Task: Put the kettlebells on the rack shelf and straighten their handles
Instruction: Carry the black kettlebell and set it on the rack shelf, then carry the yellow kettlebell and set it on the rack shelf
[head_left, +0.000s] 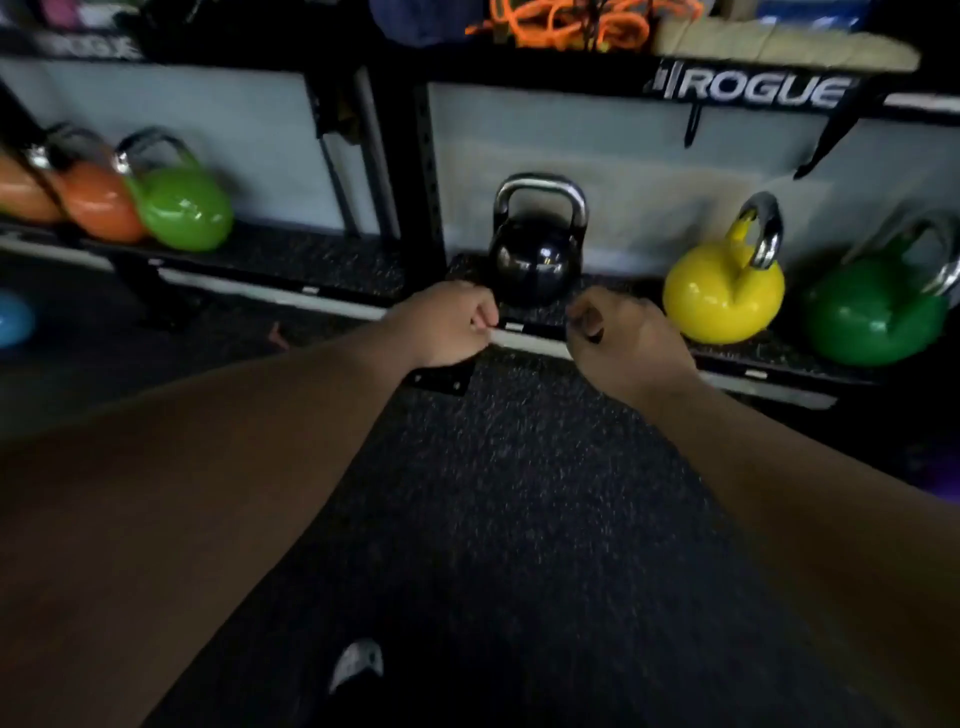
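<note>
Head camera, looking forward and down at the low rack shelf from close by.

One wide-angle view only, worn on the person's head, so no second view shares the scene. It faces the rack shelf (545, 343), which runs across the frame from 9 to 3 o'clock and bows with the lens. The speckled rubber floor (519, 493) fills the lower half. Both forearms reach in from 7 and 5 o'clock toward 12, and the left hand (447, 327) and right hand (623, 338) sit near the middle at the shelf's front edge. A shoe tip (358, 662) shows at 6 o'clock. The edges are blurred.
</note>
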